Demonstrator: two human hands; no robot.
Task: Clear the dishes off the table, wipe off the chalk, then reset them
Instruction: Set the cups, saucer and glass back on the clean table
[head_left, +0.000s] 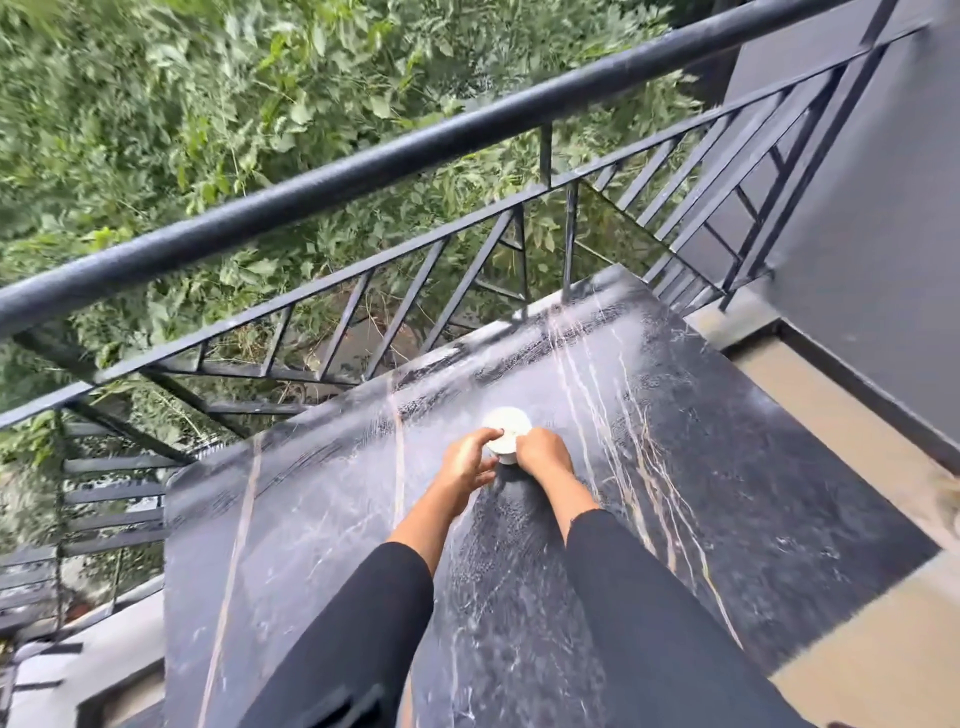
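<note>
A small white bowl (506, 427) stands on the black marble table (727, 467), near the middle of its far half. My left hand (467, 465) reaches its left side, thumb on the rim and fingers spread beside it. My right hand (543, 449) holds the bowl's right rim with curled fingers. White chalk smears (582, 332) cover the tabletop, thickest toward the far edge. Both arms wear black sleeves.
A black metal railing (363, 166) runs just behind the table's far edge, with dense green foliage (208, 104) beyond it. A grey wall (872, 260) stands at the right. Tan floor (857, 649) shows to the right of the table.
</note>
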